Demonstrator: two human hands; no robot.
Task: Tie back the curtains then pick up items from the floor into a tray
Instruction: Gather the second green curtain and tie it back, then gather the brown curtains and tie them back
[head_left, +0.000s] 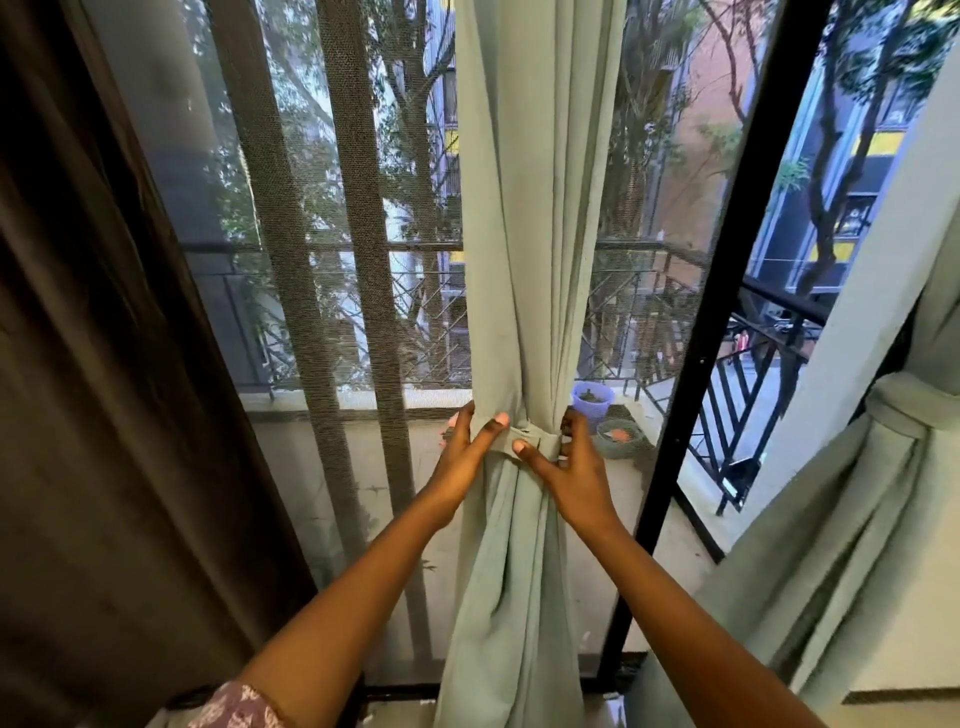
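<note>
A pale green curtain (524, 234) hangs gathered in the middle of the window, cinched at waist height by a matching fabric tie-back band (524, 439). My left hand (465, 454) wraps the curtain's left side, thumb pressing the band's front. On the right side my right hand (569, 467) grips the bundle, its thumb on the band and its fingers curled behind the fabric. A second pale green curtain (852, 519) at the right hangs tied with its own band (904, 415). No tray or floor items are in view.
A dark brown curtain (93, 415) fills the left side. Behind the glass and mesh screen lie a balcony railing (322, 249), a purple pot (592, 397) and a grey bowl (621, 439). A black door frame (696, 364) runs diagonally at the right.
</note>
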